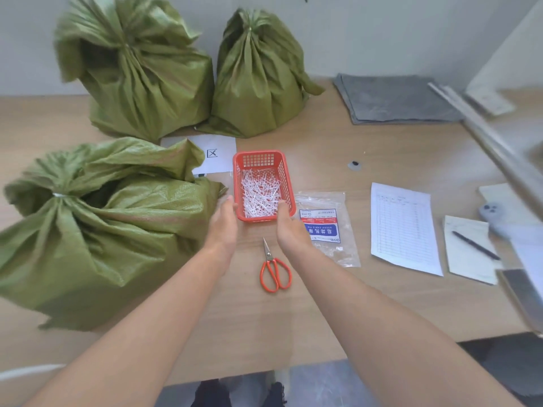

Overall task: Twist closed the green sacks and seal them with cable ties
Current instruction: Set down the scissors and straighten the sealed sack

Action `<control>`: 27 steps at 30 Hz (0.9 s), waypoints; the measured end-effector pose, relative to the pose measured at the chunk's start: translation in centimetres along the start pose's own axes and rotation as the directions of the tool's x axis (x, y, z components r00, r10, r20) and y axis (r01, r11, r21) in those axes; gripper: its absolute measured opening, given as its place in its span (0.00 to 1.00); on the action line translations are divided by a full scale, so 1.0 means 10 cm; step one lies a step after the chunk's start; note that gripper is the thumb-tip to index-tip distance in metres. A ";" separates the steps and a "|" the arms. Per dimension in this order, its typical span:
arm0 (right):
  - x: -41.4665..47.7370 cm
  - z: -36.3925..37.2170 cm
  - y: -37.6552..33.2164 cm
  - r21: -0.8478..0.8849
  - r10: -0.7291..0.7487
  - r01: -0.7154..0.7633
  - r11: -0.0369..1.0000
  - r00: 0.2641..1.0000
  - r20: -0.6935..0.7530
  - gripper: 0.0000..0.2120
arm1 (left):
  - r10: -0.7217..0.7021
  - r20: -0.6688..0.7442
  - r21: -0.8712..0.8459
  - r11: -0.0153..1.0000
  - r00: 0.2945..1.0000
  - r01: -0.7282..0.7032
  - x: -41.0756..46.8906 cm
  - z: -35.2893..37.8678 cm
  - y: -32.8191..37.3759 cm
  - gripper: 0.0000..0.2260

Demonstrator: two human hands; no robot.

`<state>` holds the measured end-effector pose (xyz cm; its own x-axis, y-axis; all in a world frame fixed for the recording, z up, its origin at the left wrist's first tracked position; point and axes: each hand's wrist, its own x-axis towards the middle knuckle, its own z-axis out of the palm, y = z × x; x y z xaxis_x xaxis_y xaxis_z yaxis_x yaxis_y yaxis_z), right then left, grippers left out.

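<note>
Left hand (224,224), right hand (289,227) press red basket (258,154) near corners, fingers straight, gripping nothing: likely sliding cable ties (259,195) closer.

Two bare forearms reach forward from the lower edge of the head view and converge above the worktop, wrists straight, hands set a little apart with palms turned toward each other. The left hand (224,221) stands edge-up, its fingers (229,202) straight and close together. The right hand (289,227) mirrors it, its back facing right, its fingers (282,205) extended forward and its thumb out of sight.
</note>
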<state>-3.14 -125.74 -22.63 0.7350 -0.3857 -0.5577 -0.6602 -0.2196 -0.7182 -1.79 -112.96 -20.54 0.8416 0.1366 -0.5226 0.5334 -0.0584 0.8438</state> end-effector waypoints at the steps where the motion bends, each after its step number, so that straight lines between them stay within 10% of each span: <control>1: -0.07 -0.05 -0.09 0.004 -0.012 0.012 1.000 1.000 -0.004 0.33 | 0.024 0.004 -0.034 0.999 1.000 -0.023 -0.05 -0.01 0.07 0.16; 16: -1.31 0.04 -1.17 0.182 -0.300 0.299 0.937 0.954 -0.024 0.27 | 0.308 -0.080 -0.106 0.943 0.948 -0.315 -0.88 -1.07 0.90 0.18; 27: -2.03 1.27 -1.79 0.163 -0.366 0.361 0.918 0.931 0.000 0.40 | 0.314 -0.074 -0.113 0.940 0.946 -0.321 -0.89 -2.64 1.03 0.21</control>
<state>-4.30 -102.56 -3.78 0.9257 -0.2782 -0.2562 -0.3157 -0.1953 -0.9285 -6.01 -88.71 -3.94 0.9579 0.1838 -0.2204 0.2218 0.0131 0.9750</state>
